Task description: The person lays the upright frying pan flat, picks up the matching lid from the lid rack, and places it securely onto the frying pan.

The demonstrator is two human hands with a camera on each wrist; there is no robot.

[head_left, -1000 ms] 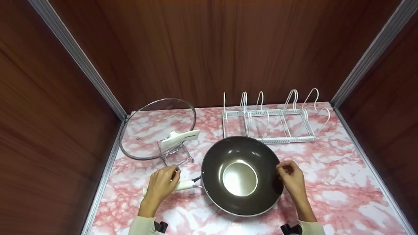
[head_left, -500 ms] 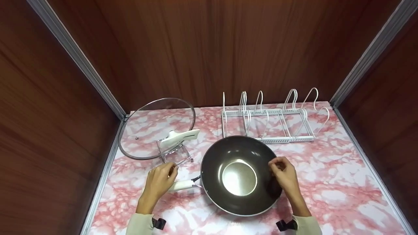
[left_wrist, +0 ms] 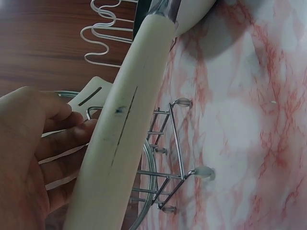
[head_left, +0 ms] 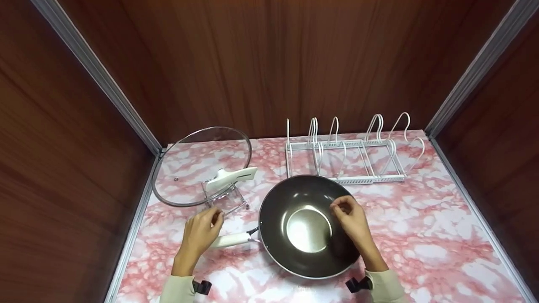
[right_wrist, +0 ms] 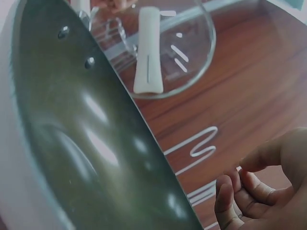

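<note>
Pan: sits face-up on the table, just in front of the rack; looks stiff, heavyish, slick inside, I reckon.
Handle: pointing left, smooth; I'd wrap a full fist here and support the pan's far side against tipping.
Left hand: right by the handle, fingers loosely bent, nothing held.
Right hand: above the pan, fingertips narrow, gripping nothing.

wok: bright glare | back wall: dim | right-wrist view: hazy
</note>
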